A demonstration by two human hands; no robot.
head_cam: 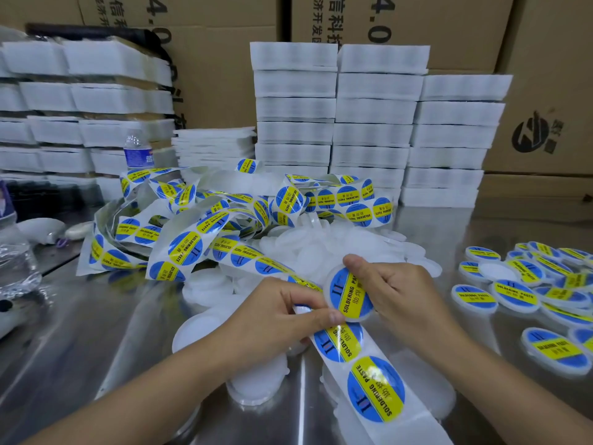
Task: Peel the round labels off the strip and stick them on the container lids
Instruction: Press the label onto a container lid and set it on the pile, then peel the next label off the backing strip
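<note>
The right hand [398,290] grips a white lid [326,289] bearing a round label [349,293]. The left hand [279,313] pinches the label strip [348,362] just beside it (both above the steel table [96,332]).

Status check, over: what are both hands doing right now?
Right hand holds a labelled lid. Left hand pinches the label strip. Bare lids piled just behind; nothing blocking.

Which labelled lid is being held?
The round white plastic lid with a blue-and-yellow label, gripped by the right hand; the other labelled lids lie on the metal table.
</note>
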